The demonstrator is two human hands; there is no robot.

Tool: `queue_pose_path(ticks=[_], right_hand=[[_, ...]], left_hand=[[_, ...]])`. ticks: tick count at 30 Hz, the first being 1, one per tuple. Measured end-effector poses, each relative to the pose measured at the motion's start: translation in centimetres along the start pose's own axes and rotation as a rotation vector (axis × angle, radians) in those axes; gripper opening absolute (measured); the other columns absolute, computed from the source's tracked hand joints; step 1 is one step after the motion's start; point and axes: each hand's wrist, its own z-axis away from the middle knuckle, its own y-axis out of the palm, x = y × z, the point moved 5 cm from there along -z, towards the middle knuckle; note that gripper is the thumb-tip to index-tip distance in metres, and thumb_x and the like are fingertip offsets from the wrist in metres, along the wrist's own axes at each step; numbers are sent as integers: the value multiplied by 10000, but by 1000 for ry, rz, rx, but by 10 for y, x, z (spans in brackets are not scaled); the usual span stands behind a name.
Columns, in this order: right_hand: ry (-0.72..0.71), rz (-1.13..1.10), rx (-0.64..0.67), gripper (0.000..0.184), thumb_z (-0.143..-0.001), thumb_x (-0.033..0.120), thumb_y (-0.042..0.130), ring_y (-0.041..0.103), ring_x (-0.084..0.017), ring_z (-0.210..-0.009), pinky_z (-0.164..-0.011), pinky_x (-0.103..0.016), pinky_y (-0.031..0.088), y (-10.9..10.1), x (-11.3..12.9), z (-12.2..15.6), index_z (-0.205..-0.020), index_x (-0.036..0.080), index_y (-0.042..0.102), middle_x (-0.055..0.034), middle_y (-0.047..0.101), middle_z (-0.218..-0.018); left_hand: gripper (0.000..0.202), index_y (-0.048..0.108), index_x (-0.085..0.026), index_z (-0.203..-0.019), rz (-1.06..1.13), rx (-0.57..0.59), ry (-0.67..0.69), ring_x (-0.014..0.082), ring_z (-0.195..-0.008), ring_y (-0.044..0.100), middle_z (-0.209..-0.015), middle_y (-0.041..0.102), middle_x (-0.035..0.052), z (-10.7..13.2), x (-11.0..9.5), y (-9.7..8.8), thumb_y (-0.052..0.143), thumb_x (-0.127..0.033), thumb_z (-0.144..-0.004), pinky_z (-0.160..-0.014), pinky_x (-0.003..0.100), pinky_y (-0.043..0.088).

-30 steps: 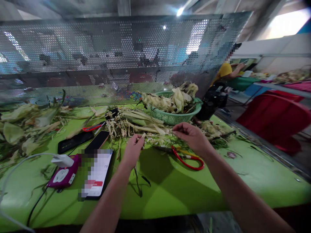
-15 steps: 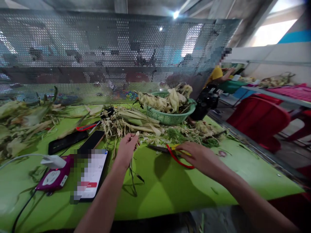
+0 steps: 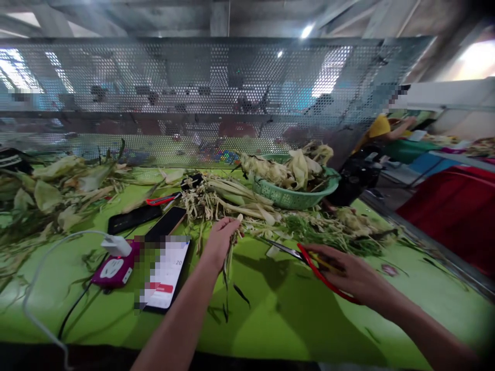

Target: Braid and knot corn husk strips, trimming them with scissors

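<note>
My left hand [image 3: 221, 238] is closed on a thin bundle of green and pale stalks [image 3: 228, 263] that hangs down over the green table [image 3: 278, 314]. My right hand [image 3: 353, 275] grips red-handled scissors [image 3: 309, 260], lifted a little off the table, blades pointing left toward the stalks. A heap of pale stalks and husks [image 3: 228, 198] lies just beyond both hands.
A green basket [image 3: 294, 196] full of husks stands behind the heap. Phones [image 3: 166, 268] and a purple charger [image 3: 114, 268] with a white cable lie at left, with more husks [image 3: 50, 190] and a second red tool [image 3: 162, 199]. A perforated metal screen [image 3: 193, 103] backs the table. A person in yellow [image 3: 381, 126] sits far right.
My right hand dropped from the stalk heap to the red scissors, took hold of them and lifted them. My left hand kept hold of the stalks.
</note>
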Motion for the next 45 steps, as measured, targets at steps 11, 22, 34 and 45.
queue_pose_path(ticks=[11,22,34,45], right_hand=[[-21,-115,211,680,-776,536,562,513,-343,-1202,-966,-447,451,21,48,4,-1367,219,449,-106,511,-1369],[14,-219,188,560,-847,494,497,498,-287,-1230,-1013,-379,415,35,65,-6,-1346,240,466,-66,492,-1392],[-62,-207,53,391,-838,453,535,598,-264,-1069,-888,-356,494,40,75,-13,-1202,312,526,-50,643,-1162],[-63,-111,-33,341,-842,422,505,620,-224,-743,-614,-291,476,41,75,-17,-1156,295,545,-31,673,-850]], left_hand=[[207,566,-190,-749,59,8,23,89,-579,454,-665,530,-28,-1,3,1,594,-395,-757,-561,201,362],[250,546,-196,-782,120,29,38,108,-638,455,-703,524,-17,0,5,10,584,-443,-774,-594,213,387],[236,546,-191,-794,131,81,26,111,-598,485,-712,565,-1,3,4,14,558,-424,-764,-583,227,404],[180,584,-203,-814,27,116,49,171,-774,536,-857,627,42,9,2,20,490,-354,-788,-627,245,422]])
